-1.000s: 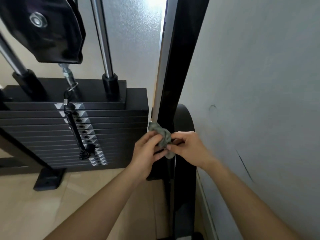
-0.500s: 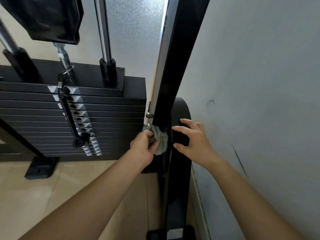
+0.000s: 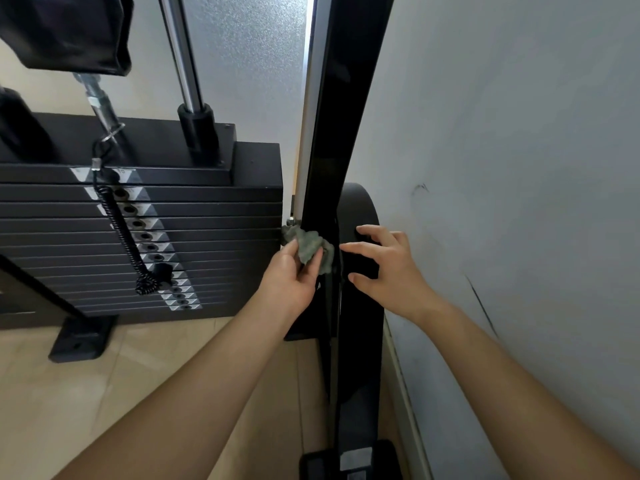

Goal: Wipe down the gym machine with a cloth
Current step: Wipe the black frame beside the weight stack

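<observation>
Black machine upright [image 3: 332, 133]: cloth [image 3: 310, 245] in left grip [image 3: 294, 275]

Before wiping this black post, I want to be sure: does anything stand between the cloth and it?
Nothing visible. The left hand holds the cloth right against the post; the right hand is spread beside it, off the cloth.

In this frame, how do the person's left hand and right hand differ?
The left hand grips the crumpled grey-green cloth against the black upright frame post; the right hand holds nothing. The left hand's fingers curl round the cloth; the right hand's fingers are spread in front of the black rounded panel. Both are level, either side of the post.
</observation>
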The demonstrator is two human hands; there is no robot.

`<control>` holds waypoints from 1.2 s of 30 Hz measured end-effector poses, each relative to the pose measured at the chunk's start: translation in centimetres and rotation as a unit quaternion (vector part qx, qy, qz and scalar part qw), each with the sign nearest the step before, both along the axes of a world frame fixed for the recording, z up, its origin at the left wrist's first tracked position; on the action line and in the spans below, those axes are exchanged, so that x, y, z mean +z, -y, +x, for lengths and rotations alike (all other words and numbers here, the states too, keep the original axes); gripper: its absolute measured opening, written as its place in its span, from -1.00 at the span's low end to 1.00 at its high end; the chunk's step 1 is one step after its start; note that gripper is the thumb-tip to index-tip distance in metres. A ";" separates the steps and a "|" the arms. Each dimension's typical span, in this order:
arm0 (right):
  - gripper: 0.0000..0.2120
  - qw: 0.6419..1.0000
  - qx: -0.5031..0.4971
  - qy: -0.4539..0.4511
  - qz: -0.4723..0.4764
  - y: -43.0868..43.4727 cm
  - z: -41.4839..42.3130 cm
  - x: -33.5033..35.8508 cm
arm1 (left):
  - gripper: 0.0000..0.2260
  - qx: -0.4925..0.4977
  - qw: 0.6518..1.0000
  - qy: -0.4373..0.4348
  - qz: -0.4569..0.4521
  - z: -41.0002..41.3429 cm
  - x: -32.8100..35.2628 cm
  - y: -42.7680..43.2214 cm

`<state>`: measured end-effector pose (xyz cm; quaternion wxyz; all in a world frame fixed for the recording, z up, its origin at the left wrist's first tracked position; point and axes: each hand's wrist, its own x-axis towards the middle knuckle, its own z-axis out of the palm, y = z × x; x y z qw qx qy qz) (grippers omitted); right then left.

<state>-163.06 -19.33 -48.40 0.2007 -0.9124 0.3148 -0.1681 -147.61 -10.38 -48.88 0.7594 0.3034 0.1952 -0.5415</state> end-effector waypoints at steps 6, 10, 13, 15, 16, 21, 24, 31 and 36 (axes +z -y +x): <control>-0.55 1.000 -0.003 0.005 -0.008 0.2 0.1 -0.1 | -0.82 -0.022 0.998 0.045 0.032 -0.1 -3.2 -0.1; -0.56 1.000 -0.003 0.001 -0.011 0.1 0.1 -0.1 | -0.86 -0.034 0.994 0.044 0.099 0.2 -5.2 0.1; -0.56 1.000 -0.003 0.000 -0.013 0.1 0.1 -0.1 | -0.70 -0.051 0.985 0.052 0.158 0.1 -6.7 -0.2; -0.56 1.000 -0.003 -0.001 -0.011 0.0 0.1 0.0 | -0.64 -0.062 0.977 0.053 0.197 0.1 -7.8 -0.4; -0.56 1.000 -0.003 0.000 -0.009 0.1 0.1 0.0 | -0.64 -0.063 0.977 0.048 0.200 0.0 -7.9 -0.3; -0.57 1.000 -0.003 0.016 -0.011 0.2 0.2 -0.3 | -0.81 -0.022 0.993 -0.004 0.117 0.2 -5.1 -0.3; -0.58 1.000 -0.006 0.022 -0.014 0.2 0.2 -0.4 | -0.78 0.001 0.996 -0.045 0.074 0.3 -3.7 -0.7; -0.59 1.000 -0.007 0.010 -0.016 0.2 0.3 -0.3 | -0.77 -0.051 0.997 0.012 0.055 0.2 -2.2 -0.6; -0.58 1.000 -0.002 0.003 -0.014 0.2 0.2 -0.1 | -0.96 -0.066 0.996 0.043 0.042 0.0 -2.9 0.2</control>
